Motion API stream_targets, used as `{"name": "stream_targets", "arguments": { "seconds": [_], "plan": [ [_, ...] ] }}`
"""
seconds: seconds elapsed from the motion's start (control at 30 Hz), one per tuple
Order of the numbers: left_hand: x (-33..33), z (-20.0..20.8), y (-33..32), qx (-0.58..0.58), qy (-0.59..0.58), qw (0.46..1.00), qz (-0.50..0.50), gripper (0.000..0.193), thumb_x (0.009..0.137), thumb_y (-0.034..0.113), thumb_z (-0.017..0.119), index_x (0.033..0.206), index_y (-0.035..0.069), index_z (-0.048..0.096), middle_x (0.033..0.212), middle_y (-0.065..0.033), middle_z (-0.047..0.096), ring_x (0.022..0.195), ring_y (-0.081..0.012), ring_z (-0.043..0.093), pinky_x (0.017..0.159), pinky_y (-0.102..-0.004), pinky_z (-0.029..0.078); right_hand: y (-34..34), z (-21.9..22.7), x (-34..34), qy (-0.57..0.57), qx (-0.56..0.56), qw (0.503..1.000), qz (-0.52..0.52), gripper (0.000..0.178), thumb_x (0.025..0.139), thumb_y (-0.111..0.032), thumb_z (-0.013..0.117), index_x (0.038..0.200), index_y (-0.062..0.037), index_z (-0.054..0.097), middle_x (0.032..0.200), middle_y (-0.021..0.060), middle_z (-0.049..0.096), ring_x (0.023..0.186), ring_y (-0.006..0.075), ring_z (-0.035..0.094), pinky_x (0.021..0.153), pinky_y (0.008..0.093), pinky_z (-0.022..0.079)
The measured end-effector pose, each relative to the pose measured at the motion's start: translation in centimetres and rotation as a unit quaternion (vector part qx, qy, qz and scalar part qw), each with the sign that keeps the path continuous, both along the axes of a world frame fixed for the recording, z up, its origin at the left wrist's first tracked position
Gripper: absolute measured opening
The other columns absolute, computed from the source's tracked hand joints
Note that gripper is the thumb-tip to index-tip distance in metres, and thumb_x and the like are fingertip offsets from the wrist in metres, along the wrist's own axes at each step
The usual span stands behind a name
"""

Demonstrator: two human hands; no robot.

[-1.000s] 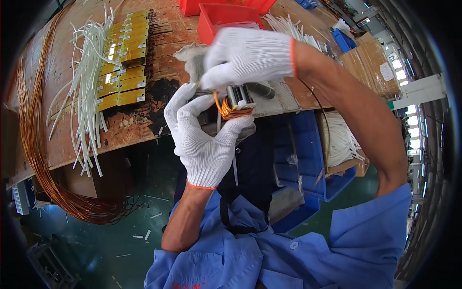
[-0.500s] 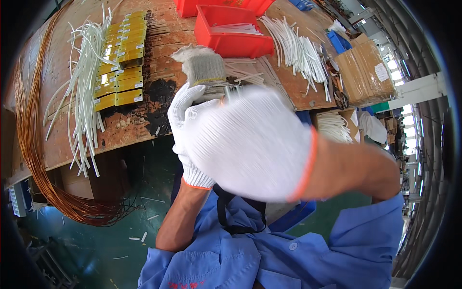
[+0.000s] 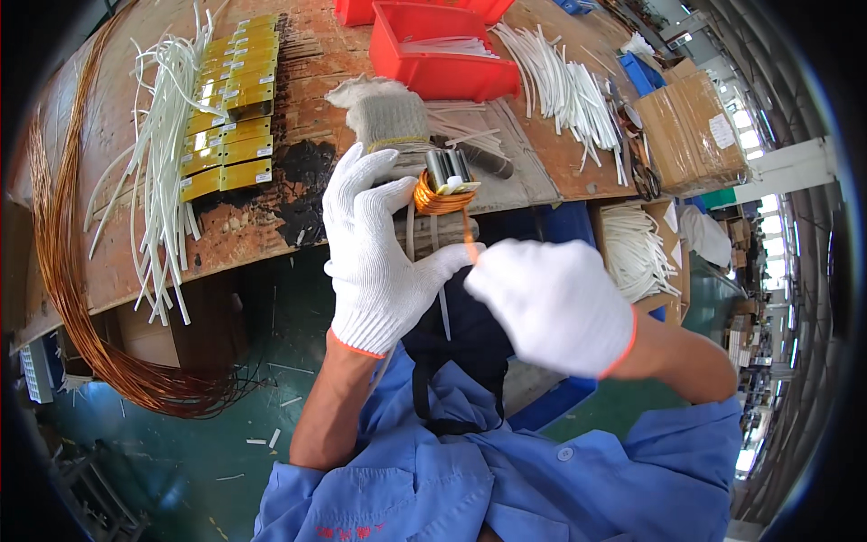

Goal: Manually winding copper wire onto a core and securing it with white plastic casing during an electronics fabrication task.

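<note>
A copper-wire coil (image 3: 433, 196) sits at the table's front edge around a core of dark metal cylinders (image 3: 447, 166) with a white piece between them. My left hand (image 3: 375, 244), in a white knit glove, is at the coil's left side with fingers spread. One fingertip meets the winding, and its thumb reaches below towards a copper wire (image 3: 469, 233) running down from the coil. My right hand (image 3: 555, 307), also gloved and blurred by motion, is closed at that wire's lower end. Pale strips (image 3: 442, 312) hang beneath the coil. A rolled grey cloth (image 3: 388, 115) lies behind it.
Left on the worn wooden table (image 3: 239, 248) are white tubes (image 3: 163, 172), yellow labelled sheets (image 3: 244, 144) and a long copper wire bundle (image 3: 90, 339). A red bin (image 3: 442, 81) and more white tubes (image 3: 569, 99) stand behind. Cardboard boxes (image 3: 691, 131) are at right.
My right hand has moved right and down, off the coil it was covering, drawing a copper wire. The coil now shows. My left hand's fingers have spread, with its thumb stretched right.
</note>
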State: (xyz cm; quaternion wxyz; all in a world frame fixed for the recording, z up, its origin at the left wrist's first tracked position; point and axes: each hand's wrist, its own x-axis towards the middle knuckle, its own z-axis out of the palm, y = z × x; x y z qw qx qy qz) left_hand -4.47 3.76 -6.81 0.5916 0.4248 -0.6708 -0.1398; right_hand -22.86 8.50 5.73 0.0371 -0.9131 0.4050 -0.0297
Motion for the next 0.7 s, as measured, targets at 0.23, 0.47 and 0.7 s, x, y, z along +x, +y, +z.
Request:
{"name": "stream_targets", "arguments": {
  "seconds": [0.23, 0.47, 0.7],
  "plan": [
    [-3.2, -3.7, 0.3, 0.044, 0.119, 0.992, -0.004, 0.062, 0.079, 0.018, 0.100, 0.129, 0.001, 0.067, 0.146, -0.0210, 0.061, 0.142, -0.0415, 0.058, 0.118, -0.0512, 0.050, -7.1, 3.9, 8.0, 0.102, -0.041, 0.988, 0.106, 0.023, 0.088, -0.021, 0.075, 0.093, 0.0005, 0.083, 0.077, 0.0181, 0.075, 0.074, 0.0273, 0.078, 0.057, 0.0470, 0.058],
    [-0.9, -0.9, 0.5, 0.035, 0.048, 0.996, 0.067, 0.052, 0.075, 0.019, 0.103, 0.112, 0.001, 0.072, 0.144, -0.0195, 0.064, 0.145, -0.0399, 0.057, 0.122, -0.0499, 0.047, -15.4, -1.0, -1.4, -0.133, 0.336, 0.928, -0.090, 0.025, 0.099, -0.020, 0.071, 0.086, -0.0001, 0.079, 0.074, 0.0163, 0.071, 0.071, 0.0253, 0.070, 0.071, 0.0429, 0.058],
    [0.2, -0.2, 0.8, 0.025, -0.001, 1.000, -0.013, 0.069, 0.072, 0.013, 0.103, 0.128, 0.001, 0.065, 0.148, -0.0203, 0.060, 0.153, -0.0456, 0.048, 0.127, -0.0564, 0.041, 0.7, -1.2, -0.8, 0.032, -0.038, 0.999, -0.019, 0.010, 0.094, -0.017, 0.068, 0.096, -0.0077, 0.071, 0.080, 0.0060, 0.067, 0.074, 0.0235, 0.073, 0.059, 0.0375, 0.056]
  ]
}}
